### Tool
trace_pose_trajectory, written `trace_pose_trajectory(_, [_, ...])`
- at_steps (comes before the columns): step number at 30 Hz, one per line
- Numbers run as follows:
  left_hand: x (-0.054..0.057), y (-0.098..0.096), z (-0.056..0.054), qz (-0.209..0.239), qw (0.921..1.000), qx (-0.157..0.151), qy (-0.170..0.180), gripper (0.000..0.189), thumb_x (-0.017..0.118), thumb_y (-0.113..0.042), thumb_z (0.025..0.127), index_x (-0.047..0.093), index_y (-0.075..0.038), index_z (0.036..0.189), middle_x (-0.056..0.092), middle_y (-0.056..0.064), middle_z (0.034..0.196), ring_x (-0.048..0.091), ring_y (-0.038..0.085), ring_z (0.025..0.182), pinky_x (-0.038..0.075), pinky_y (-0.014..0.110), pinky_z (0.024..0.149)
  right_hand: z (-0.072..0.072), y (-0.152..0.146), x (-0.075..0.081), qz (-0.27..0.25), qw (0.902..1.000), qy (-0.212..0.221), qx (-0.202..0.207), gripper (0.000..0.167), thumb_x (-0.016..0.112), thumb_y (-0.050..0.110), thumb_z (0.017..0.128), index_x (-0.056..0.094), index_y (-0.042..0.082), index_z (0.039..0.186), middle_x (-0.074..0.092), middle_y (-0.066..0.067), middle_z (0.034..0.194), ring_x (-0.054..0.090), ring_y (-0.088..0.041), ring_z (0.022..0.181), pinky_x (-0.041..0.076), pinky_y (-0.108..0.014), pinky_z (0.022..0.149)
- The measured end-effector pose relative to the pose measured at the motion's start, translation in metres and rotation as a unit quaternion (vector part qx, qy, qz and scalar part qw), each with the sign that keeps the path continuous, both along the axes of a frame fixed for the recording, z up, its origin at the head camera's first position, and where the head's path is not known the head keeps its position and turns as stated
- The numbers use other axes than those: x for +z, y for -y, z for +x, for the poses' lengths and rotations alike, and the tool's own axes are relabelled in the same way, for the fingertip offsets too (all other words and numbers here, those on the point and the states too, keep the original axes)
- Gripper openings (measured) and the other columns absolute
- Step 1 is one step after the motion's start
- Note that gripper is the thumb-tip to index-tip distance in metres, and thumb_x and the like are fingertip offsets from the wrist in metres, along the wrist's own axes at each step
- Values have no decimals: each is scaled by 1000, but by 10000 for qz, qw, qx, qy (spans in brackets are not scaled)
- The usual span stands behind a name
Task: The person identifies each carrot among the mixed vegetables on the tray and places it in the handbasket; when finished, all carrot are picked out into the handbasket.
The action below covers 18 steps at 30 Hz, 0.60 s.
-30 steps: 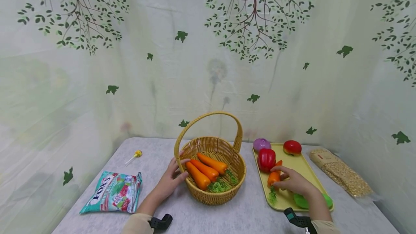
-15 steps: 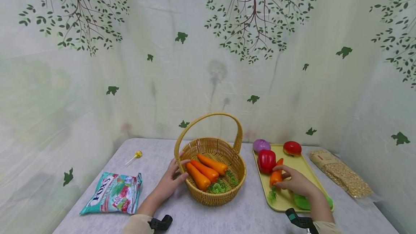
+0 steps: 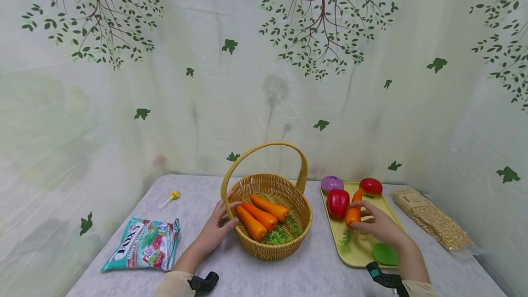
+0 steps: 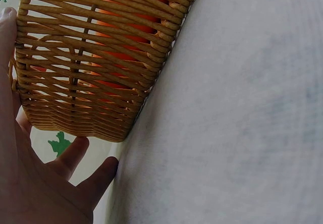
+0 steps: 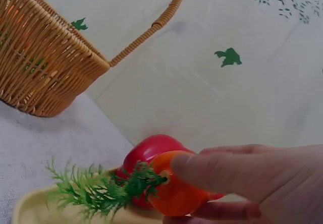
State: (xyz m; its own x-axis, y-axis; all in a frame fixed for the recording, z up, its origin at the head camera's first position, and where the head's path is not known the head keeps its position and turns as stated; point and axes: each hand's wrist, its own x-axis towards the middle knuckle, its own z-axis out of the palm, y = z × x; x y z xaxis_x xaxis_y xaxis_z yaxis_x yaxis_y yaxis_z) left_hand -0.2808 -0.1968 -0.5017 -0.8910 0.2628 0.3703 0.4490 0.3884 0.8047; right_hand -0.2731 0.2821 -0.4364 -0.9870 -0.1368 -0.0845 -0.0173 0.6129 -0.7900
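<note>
A wicker basket [image 3: 274, 249] with a tall handle stands mid-table, holding several orange carrots [image 3: 268, 207] with green tops. My left hand [image 3: 215, 227] rests at its left rim, thumb and a finger over the edge. In the left wrist view, the other fingers [image 4: 101, 178] spread beside the woven wall. My right hand [image 3: 377, 224] pinches another carrot [image 3: 353, 217] over the yellow tray [image 3: 342, 253], its leafy end toward me. Thumb and fingers lie on either side of its thick end in the right wrist view. A red bell pepper [image 3: 338, 204] lies just left of that carrot.
The tray also bears a purple onion [image 3: 332, 183], a red round vegetable or fruit [image 3: 371, 187] and a green piece [image 3: 384, 254]. A bag of grains [image 3: 433, 219] lies to the right. On the left are a Fox's candy bag [image 3: 144, 244] and a lollipop [image 3: 175, 195].
My right hand has shifted the carrot slightly away from me and to the right over the tray, and more of the green piece shows. The left hand and basket have stayed put.
</note>
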Motion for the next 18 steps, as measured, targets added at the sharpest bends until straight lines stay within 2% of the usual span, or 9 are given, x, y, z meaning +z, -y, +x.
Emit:
trace_pose_trajectory(7, [0, 0, 0, 34, 10000, -13, -17, 44, 58, -16, 100, 52, -16, 144, 14, 7, 168, 20, 36, 153, 43, 43, 110, 0, 6, 7, 10, 9998, -183, -59, 51, 70, 33, 93, 45, 9, 130, 58, -21, 127, 62, -25, 103, 59, -37, 78])
trace_pose_trajectory(10, [0, 0, 0, 6, 10000, 8, 5, 44, 58, -17, 101, 52, -18, 144, 14, 7, 168, 20, 36, 153, 43, 44, 110, 1, 9, 13, 40, 9998, -206, -44, 47, 69, 30, 94, 44, 10, 128, 56, -23, 130, 62, -24, 100, 57, -35, 75])
trace_pose_trajectory(18, [0, 0, 0, 2, 10000, 32, 27, 43, 58, -18, 101, 52, -20, 143, 14, 7, 168, 20, 36, 153, 42, 50, 110, 8, 16, 28, -108, 9987, -319, 377, 41, 67, 27, 95, 51, 11, 129, 57, -25, 132, 63, -23, 92, 54, -35, 72])
